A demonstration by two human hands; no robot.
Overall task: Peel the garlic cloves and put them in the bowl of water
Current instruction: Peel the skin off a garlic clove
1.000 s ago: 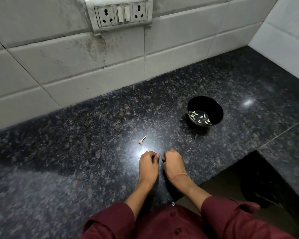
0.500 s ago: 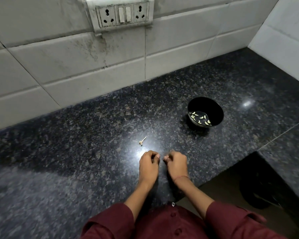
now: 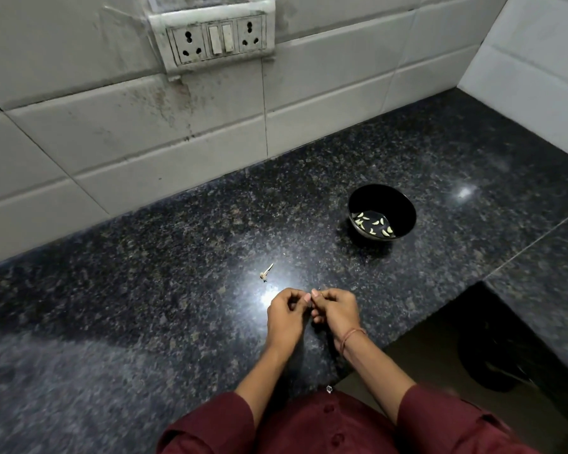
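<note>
Two hands are raised together over the dark granite counter [image 3: 151, 257], close to its front edge. The left hand [image 3: 286, 317] has all its fingers curled into the palm, with its thumb [image 3: 306, 298] laid along the forefinger. Whether anything sits inside that curl cannot be told. The right hand [image 3: 336, 311] is curled just as tightly. Its thumb tip [image 3: 315, 293] touches the left thumb, and a pale bit [image 3: 322, 293] shows pinched against its forefinger, too small to name. A thin thread band [image 3: 350, 337] circles the right wrist, and maroon sleeves [image 3: 210, 427] cover both forearms.

A black bowl [image 3: 404, 208] stands upright toward the right of the counter, about midway between the wall edge and the front edge and well apart from the hands. A shallow pool of water lies in it, with roughly a dozen peeled garlic cloves [image 3: 376, 222] scattered in the water.

One dry stem scrap [image 3: 266, 272] lies on the counter just beyond the left hand, not touching it. On the white tiled wall [image 3: 112, 136] behind the counter's back edge hangs a socket panel [image 3: 217, 40].
</note>
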